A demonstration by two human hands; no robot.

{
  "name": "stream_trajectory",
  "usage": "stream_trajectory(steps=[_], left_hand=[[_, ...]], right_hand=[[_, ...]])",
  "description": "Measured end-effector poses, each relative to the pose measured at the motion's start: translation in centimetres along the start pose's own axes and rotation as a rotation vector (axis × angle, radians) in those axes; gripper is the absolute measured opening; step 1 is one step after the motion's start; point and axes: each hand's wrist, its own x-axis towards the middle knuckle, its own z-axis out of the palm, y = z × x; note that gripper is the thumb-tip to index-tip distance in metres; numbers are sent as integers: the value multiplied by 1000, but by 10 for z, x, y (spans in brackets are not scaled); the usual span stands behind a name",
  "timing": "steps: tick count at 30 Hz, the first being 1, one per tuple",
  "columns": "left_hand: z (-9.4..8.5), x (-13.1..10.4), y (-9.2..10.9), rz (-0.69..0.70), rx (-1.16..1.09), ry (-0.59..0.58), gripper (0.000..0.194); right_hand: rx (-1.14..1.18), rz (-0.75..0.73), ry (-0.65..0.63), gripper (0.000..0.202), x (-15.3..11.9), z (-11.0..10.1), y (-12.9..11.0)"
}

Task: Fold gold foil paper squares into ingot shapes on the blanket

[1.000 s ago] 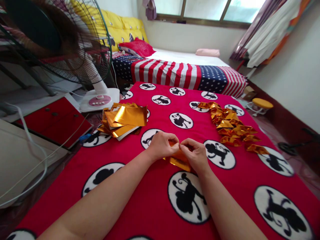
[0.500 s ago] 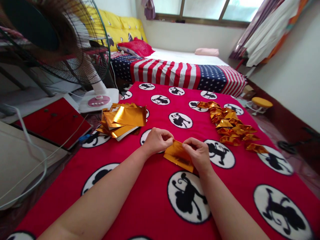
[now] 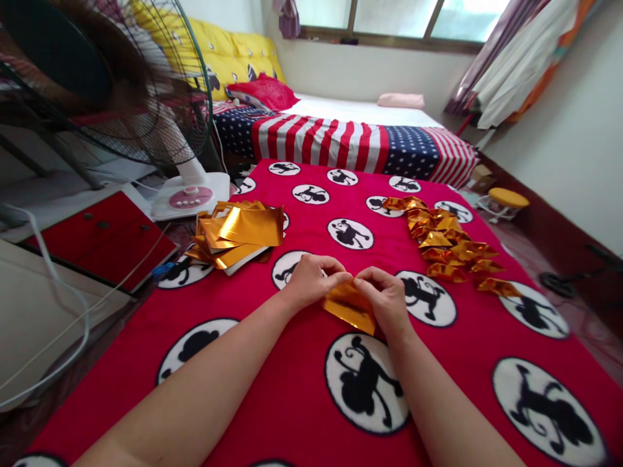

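A sheet of gold foil paper [image 3: 351, 310], bent over along its far edge, lies on the red monkey-print blanket [image 3: 272, 402] in front of me. My left hand [image 3: 316, 277] pinches the far edge between thumb and fingers. Close beside it, my right hand [image 3: 382, 295] grips the same sheet, thumb at the fold. The two thumbs almost meet there. Left of the hands is a loose stack of flat gold foil sheets [image 3: 250, 226]. Folded gold foil pieces [image 3: 438, 240], shaped like ingots, sit clustered to the right.
A standing fan [image 3: 192, 194] with its wire guard is at the left edge, next to a red panel [image 3: 104, 233] and cables. Beyond the blanket stands a bed [image 3: 331, 139] with a striped and starred cover. A yellow stool [image 3: 509, 196] is at the far right.
My left hand has slid right along the sheet's far edge, closer to my right hand. My right hand has barely moved.
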Motion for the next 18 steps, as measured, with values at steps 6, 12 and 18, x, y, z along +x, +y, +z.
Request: stream_trajectory(steps=[6, 12, 18], left_hand=[[-9, 4, -4, -38, -27, 128, 20], [-11, 8, -14, -165, -223, 197, 25], [-17, 12, -20, -233, -381, 257, 29]], right_hand=[[26, 25, 55, 14, 2, -7, 1], [75, 67, 95, 15, 4, -8, 0], [146, 92, 156, 15, 5, -11, 3]])
